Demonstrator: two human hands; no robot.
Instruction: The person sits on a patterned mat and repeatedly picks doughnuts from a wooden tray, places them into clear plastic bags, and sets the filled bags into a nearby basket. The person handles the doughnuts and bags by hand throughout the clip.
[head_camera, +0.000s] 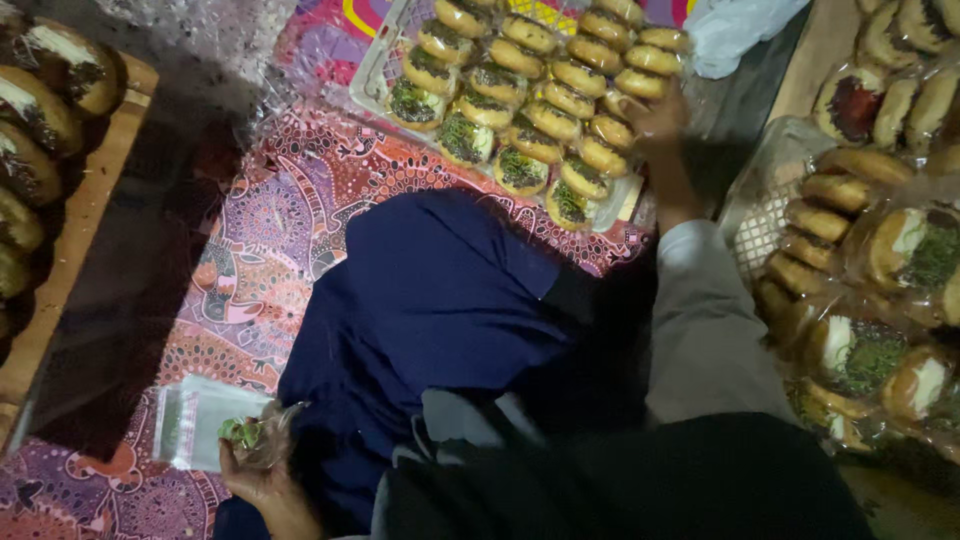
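R hand (655, 120) is stretched to the far side, fingers curled onto a filled bun (622, 132) at the right edge of the white tray (372, 72); grip looks closed on it but fingertips are partly hidden. Bun rows run diagonally, near-left to far-right, so the bun lies straight ahead of that hand. L hand (262, 468) is near, at bottom left, pinching a clear plastic bag (205, 418) w/ green bits, on the patterned mat (300, 210). Open room between: dark blue lap cloth (430, 300).
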